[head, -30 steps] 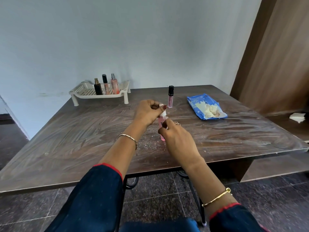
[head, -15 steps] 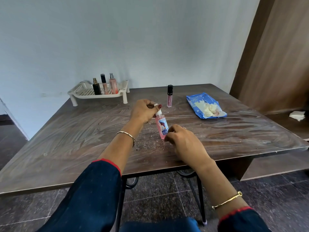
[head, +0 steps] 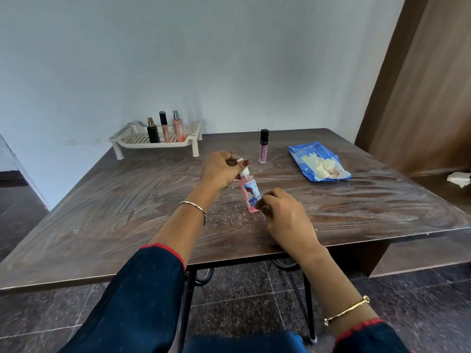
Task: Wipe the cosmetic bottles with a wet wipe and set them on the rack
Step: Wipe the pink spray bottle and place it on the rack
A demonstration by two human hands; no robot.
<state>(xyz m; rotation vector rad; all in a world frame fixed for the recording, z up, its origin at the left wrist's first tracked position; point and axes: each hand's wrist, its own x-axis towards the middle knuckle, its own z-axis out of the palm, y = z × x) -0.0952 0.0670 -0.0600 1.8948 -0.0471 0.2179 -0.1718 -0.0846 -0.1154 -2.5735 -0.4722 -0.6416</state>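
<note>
Rack [head: 132,131] stood well off to the far left of both grips, against the wall end of the table [head: 102,200], with three bottles already upright on it. Nearer, the left hand [head: 219,171] pinched the white pump top of the pink bottle [head: 249,193], fingers closed around the nozzle. From that pinch the bottle's long axis ran down and slightly rightward, tilted, its base low over the table and toward the right hand [head: 285,215]. That hand was curled shut against the lower body of the bottle; whether a wipe sat inside it I could not tell. Beyond the grips stood a lip gloss tube [head: 263,146], upright and untouched. Farther right lay the blue wipe pack [head: 316,161], open. The left hand looked better placed to carry the bottle rackward.
</note>
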